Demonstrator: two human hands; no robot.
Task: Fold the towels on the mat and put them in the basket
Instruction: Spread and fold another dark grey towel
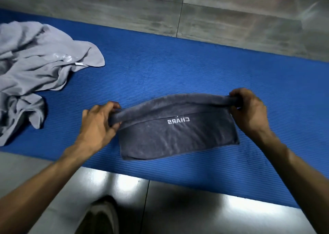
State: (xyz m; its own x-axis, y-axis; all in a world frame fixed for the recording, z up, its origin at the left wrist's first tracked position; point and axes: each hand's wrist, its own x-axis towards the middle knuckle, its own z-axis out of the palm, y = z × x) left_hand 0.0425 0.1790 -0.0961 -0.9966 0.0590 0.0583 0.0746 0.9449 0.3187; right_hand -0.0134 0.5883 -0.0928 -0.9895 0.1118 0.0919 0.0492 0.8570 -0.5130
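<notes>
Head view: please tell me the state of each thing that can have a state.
dark grey towel: partly folded, far edge lifted by both hands
light grey towel: crumpled, unfolded, on the mat
blue mat: spread flat on the floor
left hand: grips towel's left end
right hand: grips towel's right end

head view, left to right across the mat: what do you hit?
light grey towel, crumpled → left hand gripping the dark towel's left end → dark towel, folded → right hand gripping its right end. All over the blue mat.
</notes>
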